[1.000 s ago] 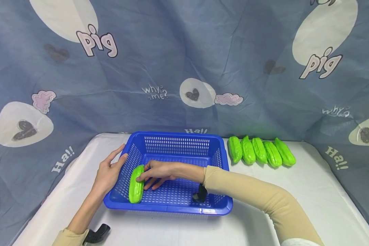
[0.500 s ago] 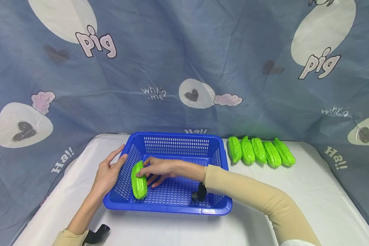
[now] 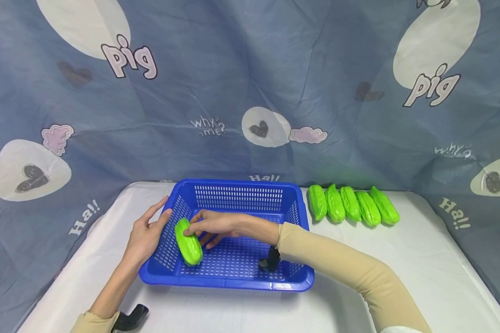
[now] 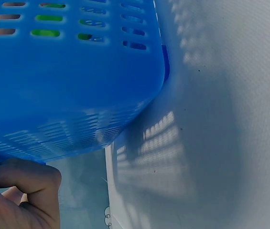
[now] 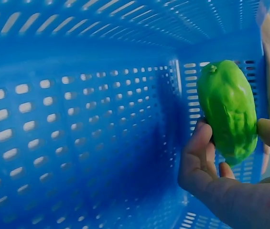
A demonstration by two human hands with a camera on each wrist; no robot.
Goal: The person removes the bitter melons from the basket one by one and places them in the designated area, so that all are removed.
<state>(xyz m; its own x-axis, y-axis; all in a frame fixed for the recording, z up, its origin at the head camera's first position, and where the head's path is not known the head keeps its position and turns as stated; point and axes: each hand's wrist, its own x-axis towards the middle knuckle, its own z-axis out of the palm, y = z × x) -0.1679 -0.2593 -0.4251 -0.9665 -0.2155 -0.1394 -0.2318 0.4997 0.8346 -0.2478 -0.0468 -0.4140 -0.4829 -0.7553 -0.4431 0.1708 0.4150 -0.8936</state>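
My right hand (image 3: 214, 224) reaches into the blue basket (image 3: 237, 281) and pinches a glossy, ridged green bitter melon (image 3: 189, 245) between thumb and fingers. In the right wrist view that bitter melon (image 5: 230, 105) stands near the basket's end wall, thumb on one side and fingers on the other. At the basket's left rim my left hand (image 3: 147, 236) grips the edge. From the left wrist, the curled fingers of my left hand (image 4: 25, 191) show at the rim, and green peeks through the slots of the basket wall (image 4: 68, 81).
Several more green bitter melons (image 3: 350, 204) lie side by side on the white tablecloth (image 3: 358, 249), to the right of the basket. A blue printed cloth (image 3: 216, 92) hangs behind the table. A black wrist mount (image 3: 129, 318) sits on the left sleeve.
The bitter melon has shifted slightly away from the front wall and tilted, its near end swinging right, with my right hand on it. My left hand stays on the rim.
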